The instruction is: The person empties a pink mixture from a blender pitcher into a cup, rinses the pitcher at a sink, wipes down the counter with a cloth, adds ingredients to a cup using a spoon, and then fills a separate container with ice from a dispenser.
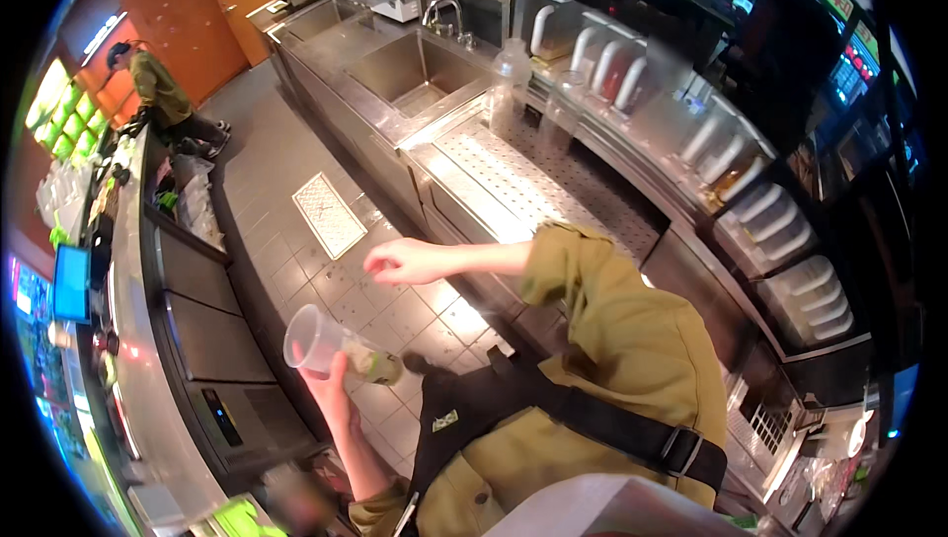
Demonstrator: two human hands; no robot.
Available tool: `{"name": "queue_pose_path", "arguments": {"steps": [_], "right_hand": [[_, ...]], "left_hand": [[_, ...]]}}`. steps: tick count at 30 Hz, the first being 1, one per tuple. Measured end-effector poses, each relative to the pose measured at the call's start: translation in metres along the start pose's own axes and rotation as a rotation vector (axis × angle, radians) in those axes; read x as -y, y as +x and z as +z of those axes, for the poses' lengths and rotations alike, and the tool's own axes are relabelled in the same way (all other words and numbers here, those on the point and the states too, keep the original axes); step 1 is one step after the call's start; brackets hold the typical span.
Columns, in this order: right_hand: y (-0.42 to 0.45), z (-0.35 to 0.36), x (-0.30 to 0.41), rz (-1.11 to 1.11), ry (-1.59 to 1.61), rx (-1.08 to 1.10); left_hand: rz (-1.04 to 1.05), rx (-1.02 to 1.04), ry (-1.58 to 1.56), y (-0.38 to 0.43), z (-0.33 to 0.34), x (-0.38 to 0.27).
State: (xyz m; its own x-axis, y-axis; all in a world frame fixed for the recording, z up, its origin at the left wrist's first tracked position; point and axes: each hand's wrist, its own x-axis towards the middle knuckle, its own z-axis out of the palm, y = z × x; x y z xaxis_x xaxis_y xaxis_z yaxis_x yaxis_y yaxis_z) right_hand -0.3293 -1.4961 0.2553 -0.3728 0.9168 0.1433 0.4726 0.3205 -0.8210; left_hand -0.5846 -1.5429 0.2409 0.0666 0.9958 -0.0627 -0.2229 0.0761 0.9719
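My left hand (333,391) grips a clear plastic cup (315,341) around its side, above the floor. The cup is tilted, its wide rim towards the upper left. Pale contents sit in its lower part, and a green print shows near the base. Apart from the cup, my right hand (411,261) hovers over the floor with nothing visible in it. Its fingers are loosely curled, with a gap at the thumb.
A steel counter with a sink (418,74) and perforated drain tray (503,167) runs along my right. Lidded containers with white handles (607,67) line its back. Opposite stands a steel counter (144,315) with a screen (72,284). Farther off, a person (159,93) bends over it.
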Motion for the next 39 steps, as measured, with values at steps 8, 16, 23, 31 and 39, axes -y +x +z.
{"name": "queue_pose_path", "arguments": {"steps": [8, 16, 23, 31, 39], "right_hand": [[0.172, -0.135, -0.114, 0.151, -0.206, 0.083], [0.168, -0.323, -0.165, 0.483, 0.072, -0.986], [0.268, -0.453, -0.244, 0.282, -0.177, -1.369], [0.322, -0.603, -0.280, 0.592, -1.082, -1.798], [0.273, -0.698, -0.312, 0.698, -0.389, -1.986]], "left_hand": [[0.053, 0.177, 0.212, 0.290, 0.046, -0.040], [0.194, 0.334, 0.125, 0.560, 0.198, -0.002], [0.370, 0.306, 0.410, 0.751, 0.289, 0.039], [0.538, 0.372, 0.600, 0.948, 0.370, 0.091], [0.327, 0.471, 0.521, 0.982, 0.387, 0.114]]}}
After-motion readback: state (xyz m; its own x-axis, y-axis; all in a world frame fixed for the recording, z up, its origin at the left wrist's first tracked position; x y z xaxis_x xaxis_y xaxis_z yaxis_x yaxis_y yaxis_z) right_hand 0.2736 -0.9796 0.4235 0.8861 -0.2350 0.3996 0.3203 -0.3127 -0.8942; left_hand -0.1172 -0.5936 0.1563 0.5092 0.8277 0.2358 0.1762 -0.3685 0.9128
